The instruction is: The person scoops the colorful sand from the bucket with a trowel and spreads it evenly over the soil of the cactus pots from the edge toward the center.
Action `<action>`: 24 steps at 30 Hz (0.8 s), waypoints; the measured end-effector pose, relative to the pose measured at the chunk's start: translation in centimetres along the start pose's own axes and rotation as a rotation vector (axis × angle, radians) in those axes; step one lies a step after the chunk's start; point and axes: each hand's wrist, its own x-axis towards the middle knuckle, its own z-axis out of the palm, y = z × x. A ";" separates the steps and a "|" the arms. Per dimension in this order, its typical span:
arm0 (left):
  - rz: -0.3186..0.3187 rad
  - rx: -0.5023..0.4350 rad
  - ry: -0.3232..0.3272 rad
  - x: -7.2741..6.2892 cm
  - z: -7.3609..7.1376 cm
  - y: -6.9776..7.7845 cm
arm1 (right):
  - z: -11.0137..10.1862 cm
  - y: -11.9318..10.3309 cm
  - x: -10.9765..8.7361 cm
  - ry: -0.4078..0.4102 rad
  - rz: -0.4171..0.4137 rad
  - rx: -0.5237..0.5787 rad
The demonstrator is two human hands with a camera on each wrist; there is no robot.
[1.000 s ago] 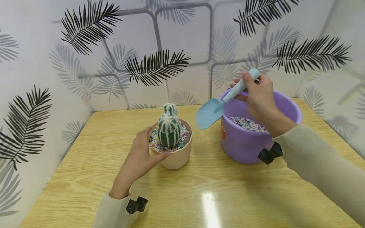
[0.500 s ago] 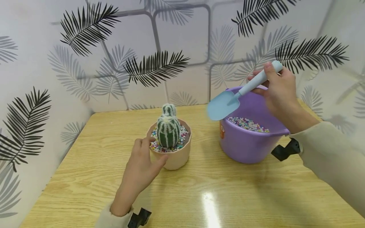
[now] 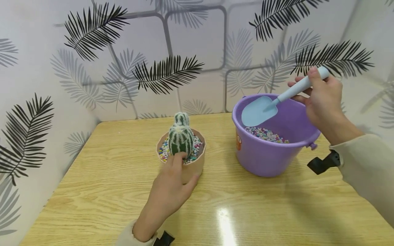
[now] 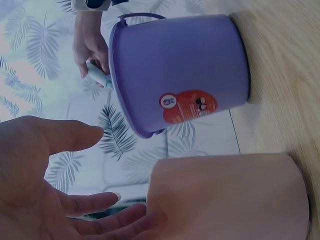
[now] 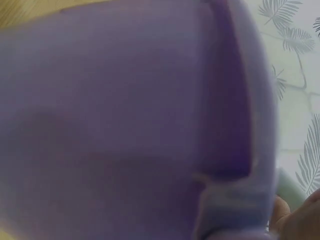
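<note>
My right hand (image 3: 324, 99) grips the handle of a light blue hand trowel (image 3: 260, 111). Its blade overlaps the left part of the purple bucket's (image 3: 261, 159) opening in the head view. Several small coloured pebbles (image 3: 267, 134) lie inside that bucket. A peach plant pot (image 3: 197, 167) stands to its left, holding a striped green and white cactus (image 3: 180, 136) among similar pebbles. My left hand (image 3: 169, 188) is at the front of the pot, fingertips at the rim before the cactus. In the left wrist view its fingers are loosely extended and the thumb stands apart.
Everything stands on a wood-grain table (image 3: 101, 164). Leaf-patterned wall covering (image 3: 203, 41) rises behind the table's back edge and along the sides. An orange label (image 4: 187, 106) marks the bucket's side. The bucket fills most of the right wrist view.
My right hand has carried the trowel rightward, from between pot and bucket to over the bucket. My left hand has left the pot's left side and come round to its front.
</note>
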 end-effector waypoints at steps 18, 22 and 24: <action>0.112 -0.166 -0.108 1.9 3.0 2.9 | -2.8 1.1 1.7 0.020 -0.135 -0.343; 0.131 -0.231 -0.124 3.1 4.0 3.1 | -3.2 1.4 2.3 -0.012 -0.123 -0.412; 0.129 -0.244 -0.133 3.7 4.5 3.2 | -3.4 1.7 2.5 -0.036 -0.107 -0.439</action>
